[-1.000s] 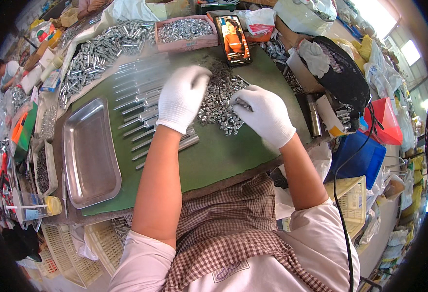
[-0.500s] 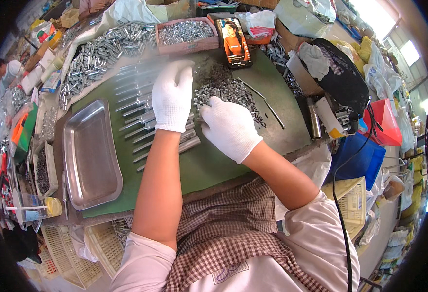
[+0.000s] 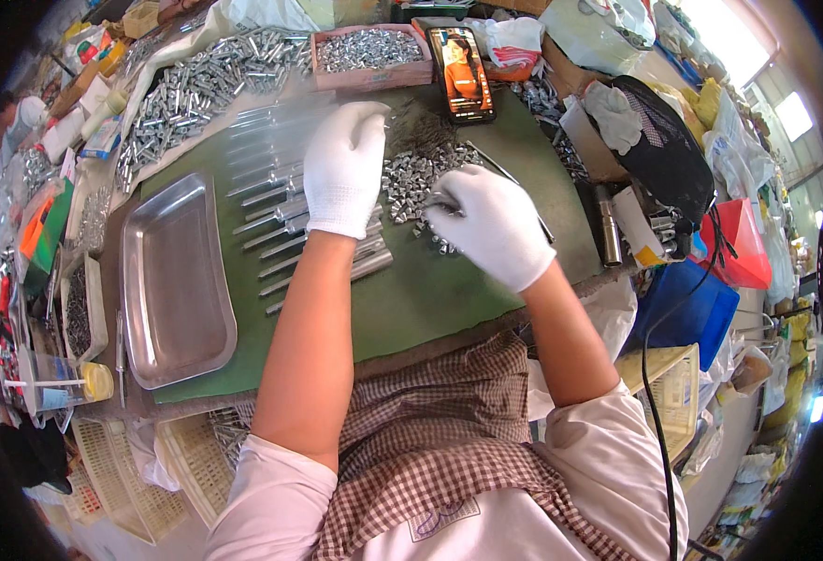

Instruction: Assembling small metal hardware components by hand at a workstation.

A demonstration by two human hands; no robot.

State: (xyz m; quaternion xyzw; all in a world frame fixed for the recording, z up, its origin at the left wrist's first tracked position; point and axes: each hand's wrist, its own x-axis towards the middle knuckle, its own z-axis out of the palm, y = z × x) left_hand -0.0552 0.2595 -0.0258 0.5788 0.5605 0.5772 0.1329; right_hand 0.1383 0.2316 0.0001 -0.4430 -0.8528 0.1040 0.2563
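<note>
My left hand (image 3: 344,173), in a white knit glove, is over the right ends of a row of slim metal rods (image 3: 276,224) on the green work mat (image 3: 411,313). Its fingers curl away from view, so what they hold, if anything, is hidden. The far rods look smeared and pale. My right hand (image 3: 494,224), gloved too, hovers at the near right edge of a pile of small silver metal pieces (image 3: 416,178). Its fingers are bent together in a pinch, and I cannot make out what is between them.
An empty steel tray (image 3: 180,290) lies to the left. Behind are a heap of metal cylinders (image 3: 210,84), a pink box (image 3: 374,75) of small parts and a propped phone (image 3: 463,79). On the right stand a metal tube (image 3: 607,224), a blue bin (image 3: 692,304) and a hanging black cable (image 3: 653,393).
My right hand has moved right, away from the left hand, and its fingers have curled in. The left hand stays over the rods. The whole view has shifted slightly.
</note>
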